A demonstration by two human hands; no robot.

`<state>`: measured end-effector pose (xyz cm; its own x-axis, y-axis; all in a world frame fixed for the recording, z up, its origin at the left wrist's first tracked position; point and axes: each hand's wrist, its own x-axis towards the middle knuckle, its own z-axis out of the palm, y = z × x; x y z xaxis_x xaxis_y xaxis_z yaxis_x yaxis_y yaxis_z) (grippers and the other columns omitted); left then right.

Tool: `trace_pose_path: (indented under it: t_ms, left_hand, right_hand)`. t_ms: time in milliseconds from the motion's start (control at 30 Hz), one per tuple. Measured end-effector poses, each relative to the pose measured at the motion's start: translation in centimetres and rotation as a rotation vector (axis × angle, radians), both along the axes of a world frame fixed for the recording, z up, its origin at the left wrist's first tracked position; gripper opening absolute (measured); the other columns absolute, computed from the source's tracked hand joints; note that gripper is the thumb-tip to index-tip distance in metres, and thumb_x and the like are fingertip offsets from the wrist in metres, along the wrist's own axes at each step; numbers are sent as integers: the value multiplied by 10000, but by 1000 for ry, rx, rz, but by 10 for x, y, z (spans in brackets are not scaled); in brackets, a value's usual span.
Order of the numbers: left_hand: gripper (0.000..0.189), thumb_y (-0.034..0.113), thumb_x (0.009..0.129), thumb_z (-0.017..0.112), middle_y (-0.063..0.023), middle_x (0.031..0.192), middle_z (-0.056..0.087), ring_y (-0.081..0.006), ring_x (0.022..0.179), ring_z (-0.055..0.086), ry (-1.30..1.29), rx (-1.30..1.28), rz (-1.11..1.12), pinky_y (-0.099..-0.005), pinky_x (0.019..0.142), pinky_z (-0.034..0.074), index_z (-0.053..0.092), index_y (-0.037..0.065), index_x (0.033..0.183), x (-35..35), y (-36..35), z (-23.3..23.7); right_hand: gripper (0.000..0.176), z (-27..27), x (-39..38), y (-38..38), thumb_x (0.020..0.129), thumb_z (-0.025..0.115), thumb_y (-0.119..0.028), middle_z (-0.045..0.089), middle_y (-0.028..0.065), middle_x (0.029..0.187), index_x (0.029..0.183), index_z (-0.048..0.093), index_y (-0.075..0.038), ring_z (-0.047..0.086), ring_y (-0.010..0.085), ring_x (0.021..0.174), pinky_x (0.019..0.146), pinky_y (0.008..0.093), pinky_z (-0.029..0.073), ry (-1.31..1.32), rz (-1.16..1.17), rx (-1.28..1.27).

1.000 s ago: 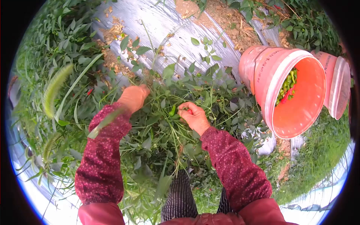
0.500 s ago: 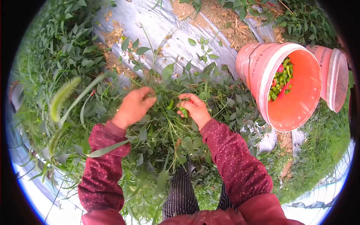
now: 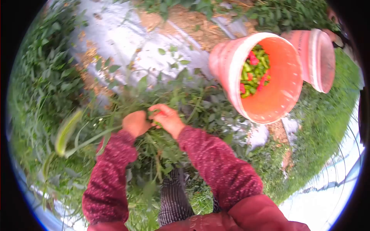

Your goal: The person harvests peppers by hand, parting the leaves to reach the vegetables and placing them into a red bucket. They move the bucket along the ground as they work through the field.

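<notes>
Among the leaves of a pepper plant (image 3: 152, 143), my two hands are close together, fingers almost touching. My right hand (image 3: 168, 121) is curled round green peppers (image 3: 156, 124), only partly visible below its fingers. The fingers of my left hand (image 3: 135, 123) are bent inward at the foliage; their tips are hidden, and what they grip does not show. To the right, a pink bucket (image 3: 227, 71) lies tilted with its mouth facing me. Inside it are many green and red peppers (image 3: 254, 71).
A second pink bucket (image 3: 302, 48) is behind the first, at the right. Silvery plastic sheeting (image 3: 119, 42) and bare soil (image 3: 185, 23) stretch beyond the plants. A tall grass seed head (image 3: 67, 133) rises at the left, near my left sleeve.
My hands have come together; the right moved left toward the left hand. The view has shifted, so the buckets appear further left and higher.
</notes>
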<state>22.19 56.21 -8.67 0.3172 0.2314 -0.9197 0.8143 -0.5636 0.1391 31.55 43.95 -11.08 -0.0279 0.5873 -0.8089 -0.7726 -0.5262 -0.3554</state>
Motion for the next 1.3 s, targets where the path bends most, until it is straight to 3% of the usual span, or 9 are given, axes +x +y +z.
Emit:
trace_pose_path:
  t_ms: [200,267,467,533,600,667,1067,1167,1300]
  left_hand:
    - [346,282,720,679,-156,812,642,-285,772,632,-92,-48,178,-384,686,474,604,-3,902,-1,16,33]
    - [339,238,721,683,-103,791,633,-202,733,599,-176,-184,563,-339,684,462,605,-23,922,-13,13,32]
    - [306,246,767,692,-47,810,647,-112,773,568,-240,-140,585,-280,713,459,670,-7,937,3,0,78]
    - [257,257,828,655,1,817,647,-80,730,552,-379,-354,1055,-246,668,448,680,39,963,18,-2,90]
    - [209,242,874,609,27,824,637,-43,671,521,-284,-327,1171,-211,592,416,671,69,973,43,4,98]
    - [228,248,896,579,9,838,630,-43,631,508,-516,-319,1447,-213,532,394,643,59,1007,54,1,91]
    - [300,323,943,489,-88,1014,629,-143,716,616,-659,-935,1391,-241,509,447,569,57,1055,187,-20,138]
    - [376,347,959,446,-109,1091,610,-170,723,654,-626,-1005,1289,-203,446,408,510,64,1199,233,-41,148]
    - [429,388,966,405,-89,1092,605,-160,784,640,-616,-1153,1215,-215,524,441,495,62,1231,261,-47,136]
  right_hand:
    - [245,7,11,8,848,563,-94,611,3,882,1089,573,-138,585,99,707,609,255,470,6,90,-8]
    - [261,8,15,7,849,554,-95,609,12,913,1107,565,-133,591,109,725,623,262,469,-11,139,-28]
    - [261,23,32,8,868,531,-109,622,40,978,1128,557,-104,580,111,757,647,254,471,17,58,-99]
    - [257,27,35,7,865,558,-121,630,38,972,1122,562,-128,589,123,758,654,261,477,51,-21,-13]
    - [241,42,45,8,866,577,-134,635,52,926,1102,561,-86,581,120,751,638,256,478,143,-203,55]
    - [254,53,57,7,873,563,-127,620,51,938,1122,553,-75,594,144,768,641,281,481,141,-360,120]
    - [437,146,194,-61,896,517,-163,505,142,1235,1305,411,-51,558,232,1029,855,364,459,-109,-632,318]
    - [431,159,223,-75,905,512,-83,499,66,1281,1319,420,-10,481,149,1151,988,299,371,-817,-429,60]
    - [466,155,249,-98,903,544,-111,507,108,1266,1331,395,-1,483,167,1155,981,310,375,-758,-419,76]
